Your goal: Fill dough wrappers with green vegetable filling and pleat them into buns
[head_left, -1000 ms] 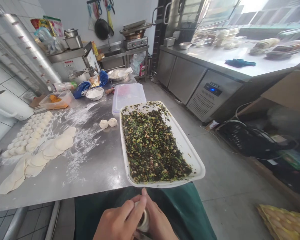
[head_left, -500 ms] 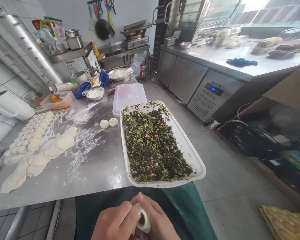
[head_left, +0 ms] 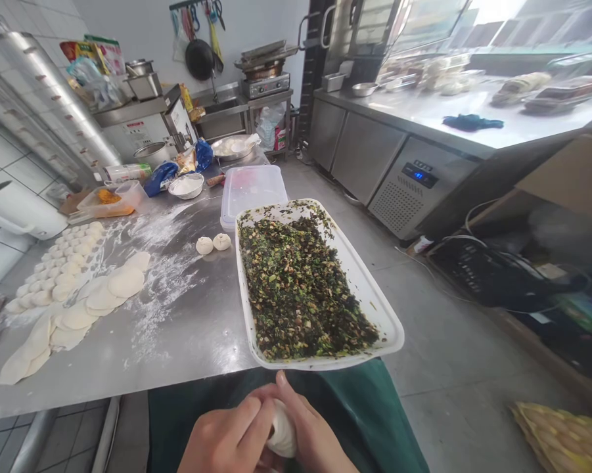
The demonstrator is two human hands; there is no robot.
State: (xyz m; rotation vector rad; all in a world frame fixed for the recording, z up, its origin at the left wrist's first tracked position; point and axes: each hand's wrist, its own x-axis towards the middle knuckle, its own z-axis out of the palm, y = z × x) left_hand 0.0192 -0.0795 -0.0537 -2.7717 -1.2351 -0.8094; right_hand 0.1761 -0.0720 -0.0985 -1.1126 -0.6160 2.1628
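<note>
Both hands work close together at the bottom edge, over my green apron. My left hand (head_left: 227, 440) and my right hand (head_left: 313, 437) pinch a small white filled bun (head_left: 282, 433) between their fingers; its pleated top looks closed. Just above them a white rectangular tray (head_left: 369, 289) of chopped green filling overhangs the steel table's near edge. Two finished buns (head_left: 213, 244) sit on the table left of the tray. Flat round dough wrappers (head_left: 98, 295) and several small dough pieces (head_left: 62, 263) lie on the floured left side.
A lidded plastic box (head_left: 253, 187) stands behind the tray, with a white bowl (head_left: 186, 185), bags and a dough machine (head_left: 148, 125) farther back. A steel counter (head_left: 424, 118) runs along the right across a tiled aisle. A yellow sack (head_left: 566, 437) lies at bottom right.
The bun's dark open middle, visible half a second ago, is now covered by dough as my fingers have turned and pinched it. The hands stay in the same spot.
</note>
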